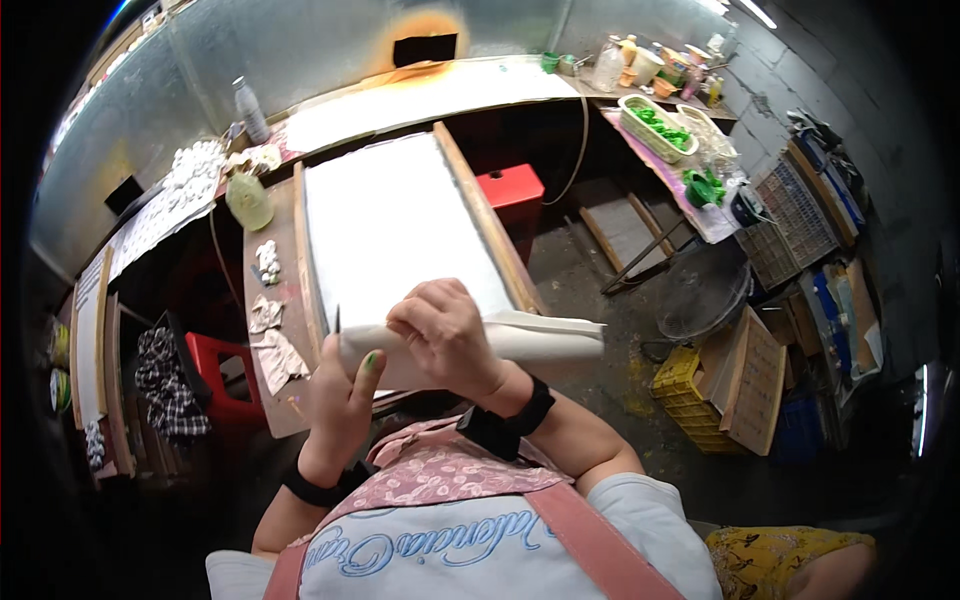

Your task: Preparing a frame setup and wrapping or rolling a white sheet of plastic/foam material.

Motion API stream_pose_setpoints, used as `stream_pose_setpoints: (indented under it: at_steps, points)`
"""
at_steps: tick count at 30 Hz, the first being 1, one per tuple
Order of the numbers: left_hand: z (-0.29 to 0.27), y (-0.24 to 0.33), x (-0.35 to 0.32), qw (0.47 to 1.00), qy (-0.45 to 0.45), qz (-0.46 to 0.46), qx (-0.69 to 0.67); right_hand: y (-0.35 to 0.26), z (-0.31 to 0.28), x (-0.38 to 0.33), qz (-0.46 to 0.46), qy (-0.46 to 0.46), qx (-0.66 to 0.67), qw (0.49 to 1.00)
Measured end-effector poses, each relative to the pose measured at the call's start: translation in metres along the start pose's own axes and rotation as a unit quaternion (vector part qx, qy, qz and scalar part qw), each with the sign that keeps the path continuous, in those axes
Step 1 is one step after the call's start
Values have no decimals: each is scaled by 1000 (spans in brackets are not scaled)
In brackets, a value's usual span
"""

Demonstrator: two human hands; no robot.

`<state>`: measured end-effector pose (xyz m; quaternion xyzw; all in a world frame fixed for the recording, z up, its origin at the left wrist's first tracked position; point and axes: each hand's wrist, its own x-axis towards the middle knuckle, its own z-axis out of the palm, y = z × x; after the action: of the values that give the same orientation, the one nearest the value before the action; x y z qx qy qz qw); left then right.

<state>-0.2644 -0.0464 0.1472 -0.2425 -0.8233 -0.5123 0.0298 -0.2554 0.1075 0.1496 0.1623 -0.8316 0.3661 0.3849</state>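
Note:
My left hand (345,395) and my right hand (440,335) both grip a rolled white paper cone (540,338), like a piping bag. Its narrow tip points left at about the left edge of a long white board (390,215) set in a wooden frame. The wide open end of the cone sticks out to the right past the right hand. The left hand holds the cone near its tip, thumb up. The right hand wraps over the middle of the cone. Both wrists wear black bands.
A wooden bench (275,300) left of the board carries scraps of paper, small white pieces and a yellowish bottle (248,200). Red stools (515,190) stand under the benches. Trays with green items (660,125) sit at the far right. A yellow crate (685,385) lies on the floor.

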Motion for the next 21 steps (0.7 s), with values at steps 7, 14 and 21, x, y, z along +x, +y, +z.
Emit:
stream_pose_setpoints:
  at_steps: [7, 14, 21]
  points:
    - [-4, -13, 7, 990, -91, -108, 26, 2, -3, -7, -10, 7, -8, 1000]
    - [0, -37, 3, 987, -95, -107, -77, 1, 4, -13, -17, -39, 0, 999]
    - [6, -51, -8, 967, 99, -81, -223, 12, 13, -3, -66, -68, -16, 995]
